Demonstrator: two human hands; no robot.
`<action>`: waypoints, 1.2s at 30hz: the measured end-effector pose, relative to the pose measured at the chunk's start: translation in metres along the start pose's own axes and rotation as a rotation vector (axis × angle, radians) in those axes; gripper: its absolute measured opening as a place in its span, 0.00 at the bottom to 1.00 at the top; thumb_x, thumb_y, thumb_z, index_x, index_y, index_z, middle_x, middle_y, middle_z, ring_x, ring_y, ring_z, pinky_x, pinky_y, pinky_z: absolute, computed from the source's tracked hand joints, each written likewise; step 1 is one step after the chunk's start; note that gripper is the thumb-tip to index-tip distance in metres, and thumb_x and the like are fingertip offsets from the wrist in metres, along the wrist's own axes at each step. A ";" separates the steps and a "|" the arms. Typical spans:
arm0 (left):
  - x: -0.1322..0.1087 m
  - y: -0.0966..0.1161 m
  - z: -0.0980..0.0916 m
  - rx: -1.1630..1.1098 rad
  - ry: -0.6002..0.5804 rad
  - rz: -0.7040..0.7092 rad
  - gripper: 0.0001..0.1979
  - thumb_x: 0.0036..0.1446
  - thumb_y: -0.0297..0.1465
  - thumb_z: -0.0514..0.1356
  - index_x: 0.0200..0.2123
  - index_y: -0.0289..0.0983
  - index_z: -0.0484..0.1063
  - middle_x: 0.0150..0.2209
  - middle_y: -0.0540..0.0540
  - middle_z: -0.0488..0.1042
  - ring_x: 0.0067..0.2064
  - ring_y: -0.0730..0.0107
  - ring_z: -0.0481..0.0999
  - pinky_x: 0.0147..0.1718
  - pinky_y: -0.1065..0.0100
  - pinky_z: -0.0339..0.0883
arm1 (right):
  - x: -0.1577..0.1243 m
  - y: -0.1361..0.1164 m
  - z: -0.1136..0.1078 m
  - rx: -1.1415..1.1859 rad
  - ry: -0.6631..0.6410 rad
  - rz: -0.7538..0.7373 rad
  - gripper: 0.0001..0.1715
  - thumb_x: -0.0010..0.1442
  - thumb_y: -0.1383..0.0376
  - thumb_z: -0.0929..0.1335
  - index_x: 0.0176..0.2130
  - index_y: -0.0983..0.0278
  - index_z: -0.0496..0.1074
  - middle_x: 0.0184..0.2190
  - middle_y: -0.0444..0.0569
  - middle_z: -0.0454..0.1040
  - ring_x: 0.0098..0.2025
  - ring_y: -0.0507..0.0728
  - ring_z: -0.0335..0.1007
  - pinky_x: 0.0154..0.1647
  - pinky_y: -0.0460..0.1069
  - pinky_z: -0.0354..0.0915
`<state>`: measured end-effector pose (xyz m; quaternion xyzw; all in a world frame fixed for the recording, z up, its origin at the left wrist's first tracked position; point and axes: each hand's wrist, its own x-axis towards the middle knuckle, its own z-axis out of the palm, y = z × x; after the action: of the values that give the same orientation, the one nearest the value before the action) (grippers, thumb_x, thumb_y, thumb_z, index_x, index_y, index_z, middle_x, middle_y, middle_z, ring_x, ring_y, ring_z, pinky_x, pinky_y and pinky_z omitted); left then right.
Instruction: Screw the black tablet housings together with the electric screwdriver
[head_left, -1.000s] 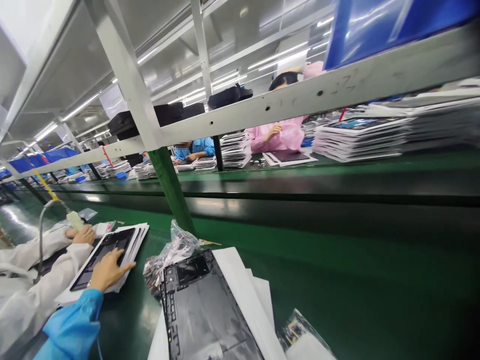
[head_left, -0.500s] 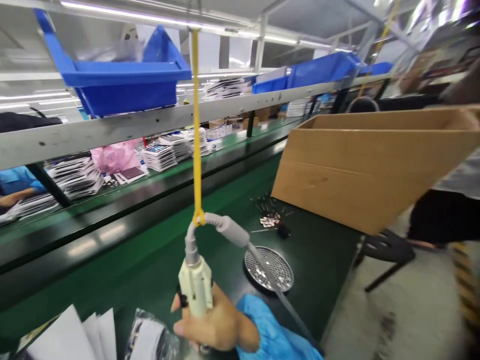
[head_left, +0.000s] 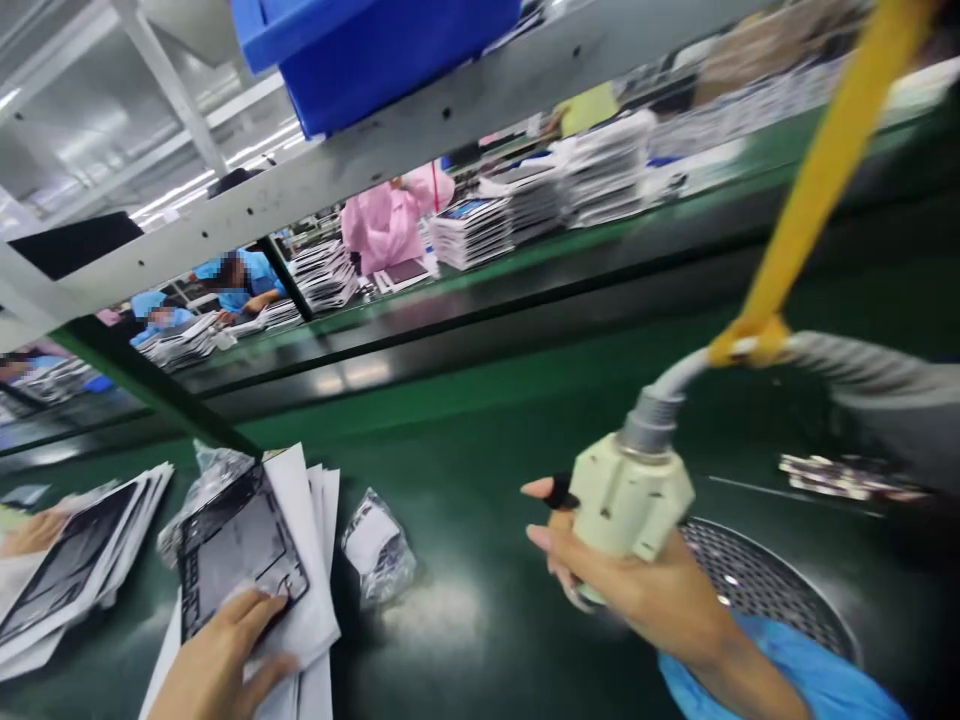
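Observation:
A pale green electric screwdriver is wrapped in the fingers of my right hand, its grey cable rising from the top; its lower end is mostly hidden. It hangs from a yellow strap. My left hand reaches in at the lower left, thumb apart from the fingers, fingertips on the lower edge of a black tablet housing. That housing lies tilted on a stack of white sheets. Between my hands, a clear plastic bag with small parts rests on the green bench.
Behind my right wrist is a round perforated metal dish, with small metal parts beyond it. At left, another person's hand is beside a second housing stack. A rail with a blue bin crosses above.
The view has swung left and closer to the bench. My left hand has come into view and touches the tablet housing. My right hand still holds the screwdriver; the cardboard box has left the view.

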<state>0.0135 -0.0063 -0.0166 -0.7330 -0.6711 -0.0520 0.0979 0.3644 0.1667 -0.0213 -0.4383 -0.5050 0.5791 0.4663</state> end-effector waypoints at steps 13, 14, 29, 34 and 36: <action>0.016 0.003 -0.024 -0.049 -0.295 0.056 0.13 0.62 0.28 0.50 0.41 0.38 0.73 0.31 0.49 0.73 0.30 0.79 0.74 0.30 0.79 0.66 | -0.006 -0.002 -0.013 -0.042 -0.023 -0.074 0.14 0.51 0.56 0.69 0.33 0.64 0.70 0.18 0.43 0.65 0.21 0.53 0.64 0.24 0.45 0.65; 0.019 0.000 -0.027 0.012 -0.234 0.094 0.13 0.61 0.27 0.50 0.42 0.38 0.73 0.30 0.49 0.73 0.29 0.78 0.74 0.29 0.78 0.66 | -0.006 -0.002 -0.013 -0.049 -0.027 -0.080 0.14 0.51 0.56 0.69 0.33 0.64 0.70 0.18 0.43 0.65 0.21 0.53 0.64 0.24 0.45 0.64; 0.114 0.141 -0.064 0.027 0.359 0.504 0.14 0.64 0.27 0.50 0.51 0.32 0.68 0.44 0.41 0.72 0.46 0.67 0.72 0.47 0.67 0.66 | 0.032 -0.005 -0.084 -0.163 0.178 -0.223 0.19 0.50 0.57 0.72 0.37 0.68 0.71 0.16 0.43 0.67 0.19 0.52 0.65 0.24 0.46 0.66; 0.150 0.199 0.020 -0.115 0.439 0.657 0.15 0.64 0.23 0.44 0.38 0.31 0.70 0.30 0.45 0.71 0.30 0.71 0.71 0.28 0.71 0.68 | 0.045 -0.008 -0.115 -0.120 0.321 -0.213 0.27 0.44 0.57 0.72 0.41 0.73 0.72 0.15 0.43 0.66 0.16 0.52 0.62 0.18 0.45 0.62; 0.149 0.201 0.051 -0.183 0.346 0.664 0.18 0.66 0.26 0.42 0.37 0.34 0.71 0.30 0.45 0.72 0.29 0.73 0.73 0.26 0.73 0.69 | 0.047 -0.005 -0.122 -0.094 0.348 -0.215 0.27 0.43 0.58 0.72 0.40 0.73 0.72 0.15 0.43 0.66 0.16 0.51 0.62 0.18 0.45 0.62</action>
<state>0.2245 0.1337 -0.0498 -0.8965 -0.3635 -0.2000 0.1552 0.4757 0.2343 -0.0310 -0.4964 -0.4872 0.4175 0.5848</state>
